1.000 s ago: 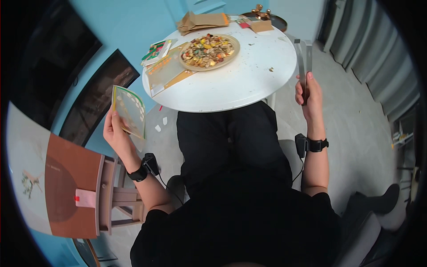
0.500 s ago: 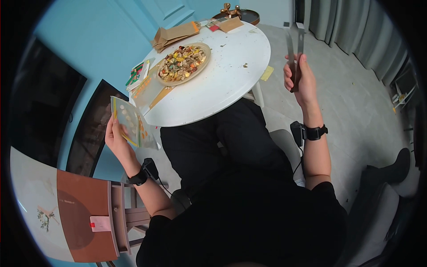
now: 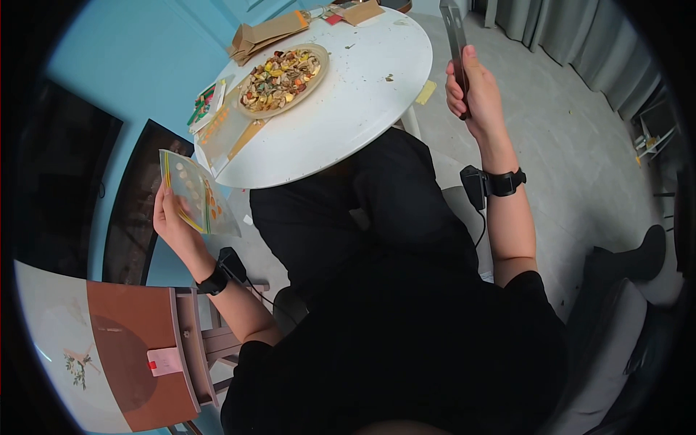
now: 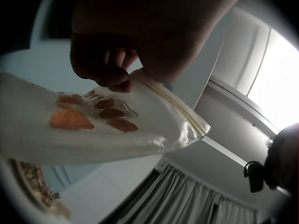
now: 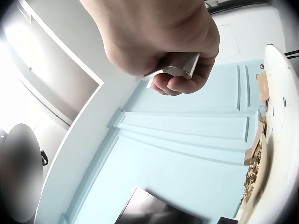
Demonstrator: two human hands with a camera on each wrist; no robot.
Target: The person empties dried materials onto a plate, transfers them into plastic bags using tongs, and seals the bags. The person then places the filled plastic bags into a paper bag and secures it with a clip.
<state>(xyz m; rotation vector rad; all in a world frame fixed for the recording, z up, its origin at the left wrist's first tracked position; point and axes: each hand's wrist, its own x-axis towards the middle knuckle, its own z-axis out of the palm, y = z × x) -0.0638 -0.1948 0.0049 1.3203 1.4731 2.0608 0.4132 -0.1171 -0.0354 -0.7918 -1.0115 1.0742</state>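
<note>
My left hand (image 3: 174,221) pinches the top edge of a clear zip bag (image 3: 199,196) beside the table's left side; orange and pale slices show through it. In the left wrist view the bag (image 4: 107,135) hangs from the curled fingers. My right hand (image 3: 478,94) grips metal tongs (image 3: 455,43), raised upright off the table's right edge; in the right wrist view the fingers curl round the metal (image 5: 180,63). A round plate (image 3: 324,69) heaped with mixed dried pieces rests on the white table (image 3: 348,109), between the two hands and away from both.
Flat clear bags (image 3: 225,134) and a green-and-red packet (image 3: 206,105) lie left of the plate. Behind it are brown paper bags (image 3: 268,36) and a small kraft piece (image 3: 362,11). Crumbs dot the tabletop. A yellow paper (image 3: 426,92) shows beyond the table's right edge.
The view has turned and the table sits further left and higher. The tongs have risen in view, and their arms appear closer together. The bag has tilted, still pinched by my left hand.
</note>
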